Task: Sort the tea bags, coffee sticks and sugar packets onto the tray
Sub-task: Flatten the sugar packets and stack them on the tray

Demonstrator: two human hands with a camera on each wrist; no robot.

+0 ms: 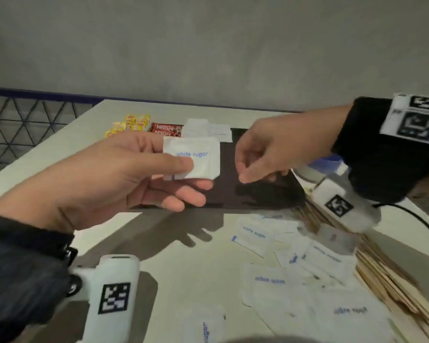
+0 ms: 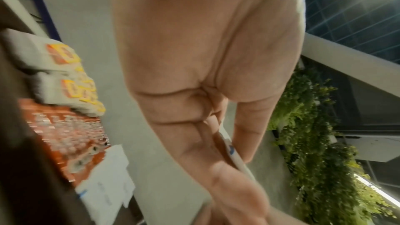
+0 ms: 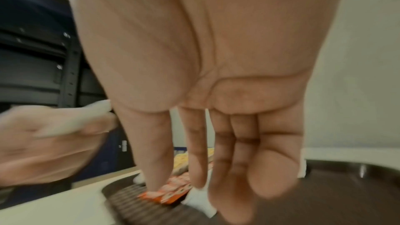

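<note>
Nearest you, in the lower right of the head view, loose sugar packets (image 1: 270, 279) lay scattered on the table (image 1: 60, 154) beside a stack of wooden stirrers (image 1: 391, 273), so a careless sweep of your sleeve could, I judge, have dragged them off the edge; at mid-frame your left hand (image 1: 114, 179) pinched one white sugar packet (image 1: 196, 159) between thumb and fingers, held above the near part of the dark tray (image 1: 233, 194); the grip sat only on its left edge, so it could have slipped or dropped askew; your right hand (image 1: 265, 154) hovered just beside it, fingers loosely bent and holding nothing; farther back, at the tray's far rim, lay tea bags (image 1: 131, 125), coffee sticks (image 1: 166, 129) and sorted sugar packets (image 1: 203, 128); a hasty release might have mixed the groups.
</note>
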